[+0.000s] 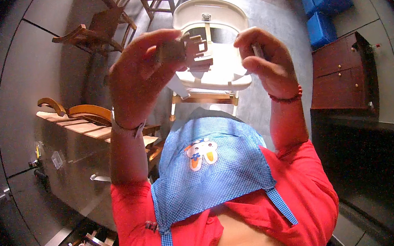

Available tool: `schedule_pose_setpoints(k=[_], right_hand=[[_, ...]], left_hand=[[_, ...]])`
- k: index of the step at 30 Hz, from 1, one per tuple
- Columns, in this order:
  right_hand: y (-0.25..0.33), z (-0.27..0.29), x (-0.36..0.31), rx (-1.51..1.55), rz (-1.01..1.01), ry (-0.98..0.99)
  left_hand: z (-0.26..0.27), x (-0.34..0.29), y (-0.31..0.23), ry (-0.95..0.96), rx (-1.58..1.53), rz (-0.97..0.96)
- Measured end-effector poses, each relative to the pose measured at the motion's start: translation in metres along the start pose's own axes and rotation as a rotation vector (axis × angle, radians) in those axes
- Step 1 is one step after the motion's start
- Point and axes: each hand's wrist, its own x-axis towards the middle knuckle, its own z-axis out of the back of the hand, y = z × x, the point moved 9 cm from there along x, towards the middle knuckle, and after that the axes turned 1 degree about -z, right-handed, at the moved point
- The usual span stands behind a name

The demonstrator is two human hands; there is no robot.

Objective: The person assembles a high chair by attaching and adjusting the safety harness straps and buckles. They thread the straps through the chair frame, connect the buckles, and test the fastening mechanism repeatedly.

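Observation:
My left hand (135, 74) is raised in front of me, its fingers closed round a grey-brown piece with several short prongs (195, 47) at its right end. I cannot tell its exact kind. To the right, at about the same height, my right hand (269, 59) has its fingers curled and pinches a small pale piece (257, 50), mostly hidden by the fingers. The two hands are apart. Beyond them stands a cream high chair (234, 15) with wooden legs and a strap on its backrest.
Wooden chairs (102, 30) stand at the far left. Nearer on the left is a wooden chair with a curved armrest (86, 110). Blue bins (323, 28) and a dark red-brown cabinet (337, 76) line the right side. A blue checked apron (212, 183) covers my front.

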Motion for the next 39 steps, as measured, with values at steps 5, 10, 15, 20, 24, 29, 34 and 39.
schedule_pose_setpoints(k=[5,10,15,20,24,29,34,39], right_hand=[[-0.006,-0.026,0.000,0.015,-0.098,0.072],[-0.010,-0.040,0.005,0.086,0.085,0.104],[-0.018,-0.043,0.003,0.259,-0.060,0.121],[-0.027,-0.043,0.002,0.396,-0.156,0.139],[-0.030,-0.042,0.001,0.391,-0.147,0.136],[-0.039,-0.040,-0.003,0.251,-0.277,0.157],[-0.036,-0.047,0.002,0.296,-0.132,0.087],[-0.035,-0.047,0.002,0.064,-0.106,0.107]], left_hand=[[-0.005,-0.005,0.002,0.036,-0.131,-0.048],[-0.009,-0.007,0.006,0.049,-0.115,-0.005],[-0.002,-0.006,0.000,0.022,0.017,-0.060],[0.001,-0.006,0.000,0.032,0.023,-0.130],[0.001,-0.006,0.002,0.050,0.064,-0.163],[0.006,-0.010,0.014,0.015,0.020,-0.082],[-0.001,-0.011,0.030,0.054,-0.125,0.025],[-0.014,-0.021,0.048,0.132,0.149,0.122]])
